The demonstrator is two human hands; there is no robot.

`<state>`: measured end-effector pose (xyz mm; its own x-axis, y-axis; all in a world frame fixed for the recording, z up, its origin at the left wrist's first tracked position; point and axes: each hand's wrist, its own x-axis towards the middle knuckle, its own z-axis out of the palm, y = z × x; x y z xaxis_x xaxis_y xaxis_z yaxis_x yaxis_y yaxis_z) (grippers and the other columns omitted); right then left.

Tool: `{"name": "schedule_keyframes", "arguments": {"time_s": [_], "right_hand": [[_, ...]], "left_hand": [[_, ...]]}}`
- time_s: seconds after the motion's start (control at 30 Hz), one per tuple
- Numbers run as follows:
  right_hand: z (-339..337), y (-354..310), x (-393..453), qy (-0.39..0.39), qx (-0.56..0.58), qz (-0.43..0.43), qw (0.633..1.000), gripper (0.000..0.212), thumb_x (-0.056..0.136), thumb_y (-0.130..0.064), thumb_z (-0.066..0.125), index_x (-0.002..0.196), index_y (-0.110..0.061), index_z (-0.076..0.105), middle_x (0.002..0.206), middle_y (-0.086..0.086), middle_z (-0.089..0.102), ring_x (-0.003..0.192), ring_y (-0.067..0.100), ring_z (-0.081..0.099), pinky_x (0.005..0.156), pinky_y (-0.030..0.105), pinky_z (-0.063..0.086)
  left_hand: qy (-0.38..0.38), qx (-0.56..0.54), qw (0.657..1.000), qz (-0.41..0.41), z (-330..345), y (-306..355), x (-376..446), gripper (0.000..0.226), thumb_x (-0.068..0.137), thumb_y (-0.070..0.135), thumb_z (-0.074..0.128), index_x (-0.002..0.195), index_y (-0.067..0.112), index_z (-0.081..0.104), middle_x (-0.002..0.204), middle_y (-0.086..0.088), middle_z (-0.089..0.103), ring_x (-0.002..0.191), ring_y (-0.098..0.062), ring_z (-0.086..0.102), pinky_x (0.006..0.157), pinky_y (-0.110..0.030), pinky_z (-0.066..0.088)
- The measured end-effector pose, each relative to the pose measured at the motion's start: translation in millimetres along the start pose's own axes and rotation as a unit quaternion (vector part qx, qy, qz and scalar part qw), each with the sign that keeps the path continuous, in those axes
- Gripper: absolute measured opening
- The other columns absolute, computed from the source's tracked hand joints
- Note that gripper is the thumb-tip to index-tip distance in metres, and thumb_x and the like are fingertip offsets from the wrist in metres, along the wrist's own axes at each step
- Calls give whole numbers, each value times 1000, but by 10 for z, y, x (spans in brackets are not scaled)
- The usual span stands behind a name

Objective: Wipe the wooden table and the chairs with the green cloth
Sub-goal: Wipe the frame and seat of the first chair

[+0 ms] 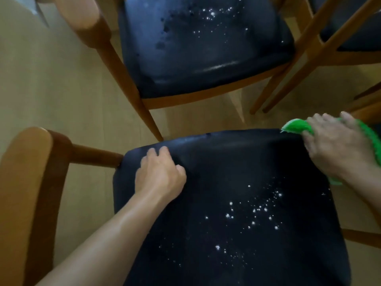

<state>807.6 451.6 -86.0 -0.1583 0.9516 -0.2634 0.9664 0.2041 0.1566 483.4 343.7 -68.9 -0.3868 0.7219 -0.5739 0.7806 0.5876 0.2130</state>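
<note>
Wooden floor (61, 75); second chair (202, 48) crowds near chair (226, 203), perhaps droplet-speckled.

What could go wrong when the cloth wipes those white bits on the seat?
1. The cloth is at the seat's far right corner; a careless sweep could push the white specks onto the floor.
2. The left hand rests on the seat, so specks might get smeared under it.
3. The far chair is speckled too and could be forgotten.
</note>
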Motion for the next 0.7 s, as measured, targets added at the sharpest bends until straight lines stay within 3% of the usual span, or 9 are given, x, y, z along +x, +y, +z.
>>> {"name": "schedule_keyframes", "arguments": {"time_s": [0.1,0.17,0.27,0.37,0.43,0.5,0.6,0.67,0.7], "right_hand": [[212,-110,-125,-81,202,88,972,58,102,-47,20,144,-13,42,145,18,46,129,35,44,102,45,33],[359,-232,-205,-104,298,127,940,56,104,-41,20,153,-15,22,160,8,20,145,24,22,113,43,21],[493,-487,-324,-93,308,107,941,56,105,-34,18,155,-14,3,162,4,-8,148,17,-8,118,42,-4],[535,-916,-581,-96,292,67,949,64,98,-43,12,153,-13,-2,158,3,-18,146,17,-15,116,42,-9],[574,-1335,-903,-107,253,-17,961,69,92,-47,9,152,-16,-7,154,-3,-25,143,15,-19,115,39,-11],[629,-1658,-1253,-100,202,-110,968,69,93,-46,17,153,-16,2,159,0,-12,147,19,-7,119,41,-2],[631,-1601,-1305,-67,181,-211,958,61,92,-39,35,148,-16,36,155,2,25,141,22,33,115,46,25],[628,-1272,-997,-49,121,-221,967,59,90,-36,34,145,-15,40,152,4,30,135,26,43,107,53,35],[658,-1055,-794,-22,101,-178,979,60,91,-36,30,147,-14,34,154,5,27,137,28,40,106,57,33]], "left_hand": [[-77,89,993,-15,39,-100,43,63,94,44,45,144,8,30,154,-17,21,135,-33,32,106,-46,36],[-123,172,977,0,61,-91,80,70,95,52,42,145,5,28,154,-21,19,135,-37,33,108,-43,34],[-168,234,958,5,42,7,213,74,90,59,48,138,4,38,151,-27,23,128,-39,41,100,-41,43],[-195,251,948,16,64,66,308,66,84,58,59,124,6,50,140,-28,41,120,-39,50,93,-44,49],[-175,274,945,43,121,48,305,57,85,52,63,120,8,52,134,-26,48,120,-39,50,92,-42,48],[-153,293,942,52,168,27,280,54,86,48,63,122,9,52,138,-27,43,123,-40,47,91,-41,46],[-134,285,947,58,185,34,309,47,84,46,66,113,10,55,127,-23,54,127,-41,42,90,-43,45],[-127,275,951,64,177,52,326,37,82,44,69,97,13,55,111,-16,63,125,-41,44,86,-43,49],[-125,271,952,66,177,62,335,34,82,43,71,89,15,53,104,-13,65,123,-41,46,82,-42,50]]}}
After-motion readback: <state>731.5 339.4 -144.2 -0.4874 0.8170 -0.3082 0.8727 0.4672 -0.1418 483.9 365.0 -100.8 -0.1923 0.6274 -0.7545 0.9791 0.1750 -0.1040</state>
